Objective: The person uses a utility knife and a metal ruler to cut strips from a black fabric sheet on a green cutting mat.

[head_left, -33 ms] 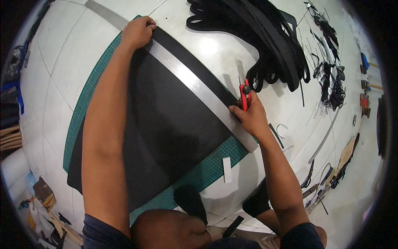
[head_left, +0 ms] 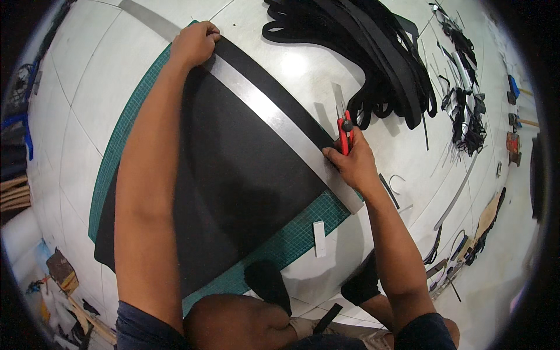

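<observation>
A long metal ruler (head_left: 274, 122) lies slantwise across a large black sheet (head_left: 251, 157), leaving a strip of the sheet bare beyond it. Under the sheet is a green cutting mat (head_left: 297, 233) with grid lines. My left hand (head_left: 196, 44) is closed over the ruler near the far left corner, its fingertips curled at the sheet's edge; what lies under the palm is hidden. My right hand (head_left: 354, 160) grips a red utility knife (head_left: 345, 133) with its blade out, pointing away from me. The right thumb rests at the ruler's edge.
A pile of black strips (head_left: 367, 52) lies on the tiled floor beyond the mat. Black scraps (head_left: 466, 116) are scattered at the far right. A small white piece (head_left: 319, 238) sits on the mat's near edge. My feet in black socks (head_left: 267, 284) are close by.
</observation>
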`<act>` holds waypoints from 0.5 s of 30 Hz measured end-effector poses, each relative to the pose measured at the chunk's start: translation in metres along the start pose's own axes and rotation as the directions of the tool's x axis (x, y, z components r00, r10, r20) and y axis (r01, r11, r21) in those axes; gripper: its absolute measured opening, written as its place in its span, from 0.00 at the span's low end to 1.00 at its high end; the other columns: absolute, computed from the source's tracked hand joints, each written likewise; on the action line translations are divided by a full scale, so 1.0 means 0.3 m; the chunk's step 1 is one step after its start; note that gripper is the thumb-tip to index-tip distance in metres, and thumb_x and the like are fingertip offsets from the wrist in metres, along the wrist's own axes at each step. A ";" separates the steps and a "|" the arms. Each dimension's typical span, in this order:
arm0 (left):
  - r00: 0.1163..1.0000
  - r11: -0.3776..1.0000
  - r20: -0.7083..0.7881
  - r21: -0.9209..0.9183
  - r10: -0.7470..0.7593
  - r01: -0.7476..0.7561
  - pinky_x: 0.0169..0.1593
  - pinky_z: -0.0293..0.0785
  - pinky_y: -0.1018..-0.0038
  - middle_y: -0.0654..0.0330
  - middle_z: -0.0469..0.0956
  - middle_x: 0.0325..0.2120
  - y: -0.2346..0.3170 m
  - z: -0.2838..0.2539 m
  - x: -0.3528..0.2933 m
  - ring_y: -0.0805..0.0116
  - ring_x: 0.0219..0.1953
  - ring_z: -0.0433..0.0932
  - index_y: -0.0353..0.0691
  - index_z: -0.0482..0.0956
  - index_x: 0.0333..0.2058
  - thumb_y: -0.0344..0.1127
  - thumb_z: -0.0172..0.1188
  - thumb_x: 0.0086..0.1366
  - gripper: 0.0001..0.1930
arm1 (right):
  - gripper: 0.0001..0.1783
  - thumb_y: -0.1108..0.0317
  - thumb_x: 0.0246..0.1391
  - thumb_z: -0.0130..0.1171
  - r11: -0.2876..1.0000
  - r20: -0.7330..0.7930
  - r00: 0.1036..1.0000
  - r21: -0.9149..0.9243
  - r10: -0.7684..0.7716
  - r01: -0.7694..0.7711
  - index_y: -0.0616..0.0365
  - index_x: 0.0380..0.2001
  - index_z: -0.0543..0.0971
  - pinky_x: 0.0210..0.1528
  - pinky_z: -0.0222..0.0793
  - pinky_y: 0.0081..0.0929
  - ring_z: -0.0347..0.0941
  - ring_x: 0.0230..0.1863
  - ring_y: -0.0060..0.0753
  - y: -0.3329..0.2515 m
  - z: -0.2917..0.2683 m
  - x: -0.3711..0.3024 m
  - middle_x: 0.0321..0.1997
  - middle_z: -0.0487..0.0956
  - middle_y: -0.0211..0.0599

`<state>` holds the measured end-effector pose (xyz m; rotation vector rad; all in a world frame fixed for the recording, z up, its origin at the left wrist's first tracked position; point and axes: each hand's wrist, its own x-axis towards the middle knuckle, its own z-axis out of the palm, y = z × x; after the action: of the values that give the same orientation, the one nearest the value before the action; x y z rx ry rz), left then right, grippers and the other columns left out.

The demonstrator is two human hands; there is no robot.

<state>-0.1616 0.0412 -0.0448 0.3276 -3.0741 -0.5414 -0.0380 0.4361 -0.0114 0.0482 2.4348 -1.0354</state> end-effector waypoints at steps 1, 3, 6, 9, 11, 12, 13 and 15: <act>1.000 1.000 0.003 0.003 -0.003 0.003 0.53 0.75 0.60 0.56 0.84 0.44 -0.015 0.004 0.005 0.53 0.48 0.81 0.48 0.84 0.45 0.44 0.60 0.66 0.13 | 0.25 0.64 0.49 0.71 0.999 -0.002 1.000 -0.029 -0.021 0.021 0.60 0.45 0.70 0.46 0.73 0.43 0.80 0.41 0.55 -0.006 0.001 0.004 0.38 0.81 0.51; 0.998 0.998 -0.057 -0.051 0.026 -0.029 0.53 0.75 0.60 0.57 0.84 0.44 -0.034 0.011 0.008 0.54 0.49 0.81 0.48 0.84 0.45 0.44 0.59 0.66 0.13 | 0.25 0.64 0.49 0.71 0.997 -0.009 0.999 -0.062 -0.050 0.049 0.60 0.45 0.70 0.47 0.73 0.42 0.80 0.42 0.54 -0.002 0.003 0.012 0.38 0.82 0.50; 0.999 1.000 -0.039 0.027 0.006 -0.005 0.54 0.75 0.60 0.57 0.84 0.45 -0.014 0.040 0.039 0.54 0.50 0.81 0.48 0.84 0.45 0.45 0.60 0.66 0.13 | 0.26 0.64 0.49 0.72 0.998 -0.024 0.999 -0.048 0.029 -0.031 0.60 0.46 0.70 0.47 0.73 0.41 0.81 0.43 0.53 -0.021 -0.014 0.015 0.39 0.82 0.51; 0.998 0.999 0.053 0.031 -0.042 0.041 0.54 0.75 0.59 0.55 0.84 0.45 -0.025 0.023 0.064 0.53 0.50 0.81 0.48 0.84 0.46 0.45 0.60 0.66 0.14 | 0.26 0.64 0.48 0.72 0.999 0.017 0.999 -0.005 0.049 -0.049 0.60 0.46 0.70 0.48 0.73 0.41 0.81 0.43 0.53 -0.005 -0.007 0.026 0.39 0.83 0.51; 0.997 0.998 0.068 0.041 -0.044 0.041 0.55 0.74 0.59 0.55 0.84 0.45 -0.021 0.022 0.067 0.53 0.51 0.80 0.47 0.83 0.47 0.44 0.60 0.66 0.14 | 0.27 0.64 0.48 0.72 0.998 -0.016 1.000 -0.061 0.005 -0.006 0.59 0.47 0.71 0.47 0.74 0.42 0.81 0.43 0.54 -0.008 -0.008 0.015 0.38 0.83 0.50; 0.994 0.997 0.091 0.058 -0.053 0.047 0.55 0.74 0.58 0.55 0.83 0.46 -0.018 0.024 0.062 0.53 0.51 0.80 0.46 0.83 0.48 0.43 0.61 0.65 0.15 | 0.27 0.63 0.48 0.72 0.997 -0.025 1.000 -0.071 -0.003 0.001 0.59 0.48 0.71 0.47 0.74 0.42 0.81 0.43 0.55 -0.014 -0.013 0.006 0.38 0.83 0.50; 0.995 0.998 0.090 0.056 -0.040 0.035 0.55 0.74 0.58 0.55 0.83 0.46 -0.013 0.021 0.062 0.53 0.51 0.80 0.46 0.83 0.48 0.43 0.61 0.65 0.15 | 0.27 0.63 0.48 0.72 0.997 -0.034 0.999 -0.081 -0.011 0.008 0.60 0.48 0.71 0.47 0.74 0.43 0.81 0.43 0.55 -0.025 -0.021 -0.001 0.37 0.83 0.50; 0.997 0.997 -0.015 0.014 0.082 -0.082 0.57 0.72 0.57 0.51 0.82 0.47 -0.011 0.019 0.044 0.50 0.52 0.79 0.43 0.81 0.50 0.41 0.61 0.65 0.17 | 0.27 0.62 0.49 0.72 0.991 -0.048 0.998 -0.126 0.048 -0.054 0.61 0.47 0.71 0.45 0.74 0.44 0.81 0.42 0.56 -0.029 -0.050 -0.009 0.37 0.83 0.51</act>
<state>-0.1741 0.0373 -0.0517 0.2038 -3.0614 -0.5130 -0.0439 0.4406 0.0046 0.0915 2.5210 -0.8639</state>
